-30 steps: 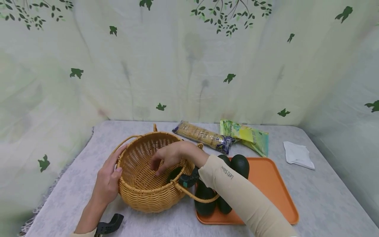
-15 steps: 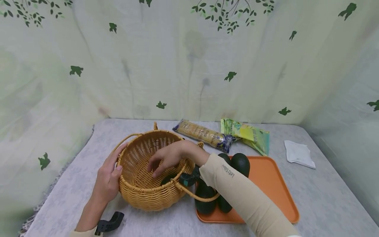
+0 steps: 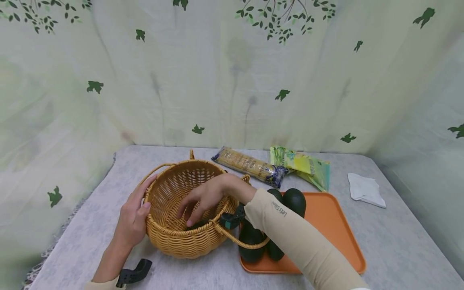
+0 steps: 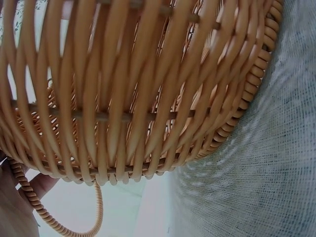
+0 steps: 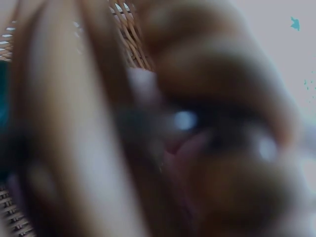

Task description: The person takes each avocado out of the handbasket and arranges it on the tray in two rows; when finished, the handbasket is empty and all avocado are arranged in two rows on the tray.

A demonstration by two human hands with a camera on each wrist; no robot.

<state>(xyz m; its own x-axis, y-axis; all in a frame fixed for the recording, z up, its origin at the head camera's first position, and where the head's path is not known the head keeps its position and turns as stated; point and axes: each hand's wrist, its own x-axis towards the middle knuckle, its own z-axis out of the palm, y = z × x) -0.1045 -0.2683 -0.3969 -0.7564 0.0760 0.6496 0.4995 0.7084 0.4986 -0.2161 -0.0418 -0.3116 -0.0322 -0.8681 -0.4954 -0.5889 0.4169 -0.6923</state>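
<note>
A round wicker basket [image 3: 181, 246] stands on the cloth-covered table, tilted toward the viewer. My left hand [image 3: 132, 217] grips its left side at the rim. In the left wrist view, the woven side fills much of the picture, with part of that hand [image 4: 12, 202] beside the handle [image 4: 54, 224]. Reaching inside over the right rim, my right hand [image 3: 204, 197] has its fingers bent downward. A smooth dark green fruit, like an avocado [image 3: 197, 225], shows beneath the thumb, mostly hidden. The right wrist view is blurred, with fingers [image 5: 74, 123] close to the lens.
An orange tray [image 3: 328, 225] to the right bears several more avocados [image 3: 251, 245], partly under the basket's right handle [image 3: 250, 244] and my sleeve. Behind lie a noodle pack [image 3: 250, 163] and green-yellow packets [image 3: 304, 165]. A folded white tissue [image 3: 366, 189] lies far right.
My right hand has moved slightly left and lower inside the basket, and the avocado under it has shifted the same way. The left hand keeps its place on the basket.
</note>
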